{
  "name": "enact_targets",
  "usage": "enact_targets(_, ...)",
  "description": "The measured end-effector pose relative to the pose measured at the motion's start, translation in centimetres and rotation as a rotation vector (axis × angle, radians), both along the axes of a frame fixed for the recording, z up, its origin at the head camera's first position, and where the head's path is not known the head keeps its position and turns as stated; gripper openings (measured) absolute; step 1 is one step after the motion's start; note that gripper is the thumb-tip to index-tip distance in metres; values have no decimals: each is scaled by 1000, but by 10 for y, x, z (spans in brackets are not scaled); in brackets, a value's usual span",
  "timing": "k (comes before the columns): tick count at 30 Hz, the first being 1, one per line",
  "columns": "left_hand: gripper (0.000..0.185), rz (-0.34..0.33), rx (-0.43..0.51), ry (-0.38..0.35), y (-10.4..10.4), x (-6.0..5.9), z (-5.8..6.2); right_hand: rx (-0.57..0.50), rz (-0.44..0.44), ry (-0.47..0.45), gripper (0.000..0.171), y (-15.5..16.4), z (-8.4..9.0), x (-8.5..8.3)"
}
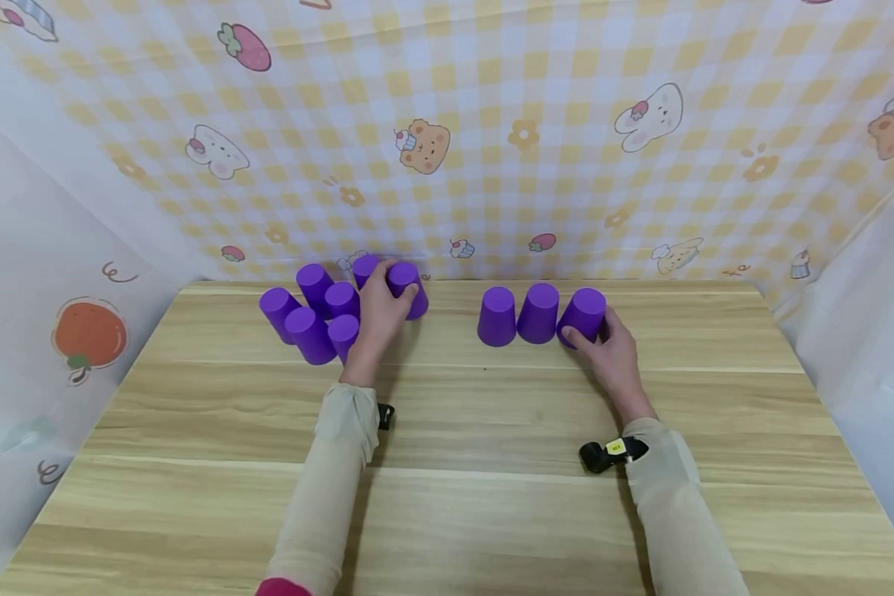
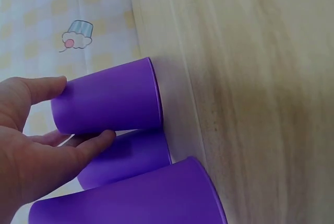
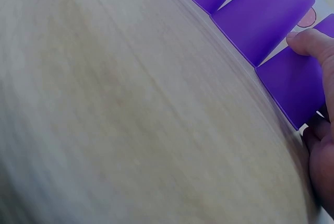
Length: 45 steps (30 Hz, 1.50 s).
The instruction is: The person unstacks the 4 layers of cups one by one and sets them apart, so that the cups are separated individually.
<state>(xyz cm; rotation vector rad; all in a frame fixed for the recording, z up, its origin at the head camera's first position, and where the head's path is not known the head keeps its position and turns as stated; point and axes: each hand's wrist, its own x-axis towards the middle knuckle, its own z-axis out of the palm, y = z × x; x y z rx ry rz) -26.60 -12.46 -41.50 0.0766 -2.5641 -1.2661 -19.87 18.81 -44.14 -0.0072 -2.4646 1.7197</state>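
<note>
Fingers (image 2: 86, 143) of the left hand (image 1: 382, 310) wrap a purple cup (image 1: 407, 285) in the cluster (image 1: 313, 319) near the counter's (image 1: 447, 463) far-left edge, while the right hand (image 1: 609, 348) grips the end cup (image 1: 584, 314) of an upturned, evenly spaced row (image 1: 538, 314).

You are working in a small staged recording booth, not a lived-in room. A yellow-and-white checked backdrop (image 1: 492, 124) printed with cartoon bears, rabbits, strawberries and cupcakes hangs as a sheet straight ahead of your grips, beyond the far edge of the counter (image 1: 447, 497). Pale sheets close in the sides, the one off your left grip showing an orange fruit print (image 1: 89, 334). The light wood-grain counter carries only identical purple cups (image 1: 538, 313).
</note>
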Motion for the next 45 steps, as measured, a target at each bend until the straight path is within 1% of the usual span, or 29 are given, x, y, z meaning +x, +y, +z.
enact_targets(4,48,39,-2,12,-1,-2,0,-6,-7,-7,54,-1,0,1)
enact_targets(8,47,63,-7,28,-3,-4,1,-5,-7,-5,54,-2,1,1)
enact_targets(13,47,81,-11,14,-4,-6,0,7,0,2,54,-2,2,2)
enact_targets(16,47,100,-17,8,-5,-7,-1,5,6,7,54,-1,0,1)
enact_targets(18,47,111,-19,11,-6,-7,-2,-5,11,8,55,1,-5,-1)
enact_targets(24,48,137,-15,23,-6,-7,-1,1,4,-5,60,10,-31,-13)
enact_targets(25,49,143,-15,22,-6,-7,-1,9,1,-3,61,10,-33,-14)
enact_targets(29,50,175,-11,10,-5,-9,-1,11,0,11,63,11,-36,-15)
enact_targets(34,51,211,-9,-7,-3,-10,-1,17,-2,3,62,11,-36,-16)
enact_targets(38,51,206,-10,-3,-2,-11,-2,14,-1,9,62,12,-37,-17)
enact_targets(43,57,195,-15,-6,-1,-11,-3,10,-3,13,61,13,-38,-18)
enact_targets(45,58,201,-19,15,1,-10,-3,15,-5,11,61,13,-38,-18)
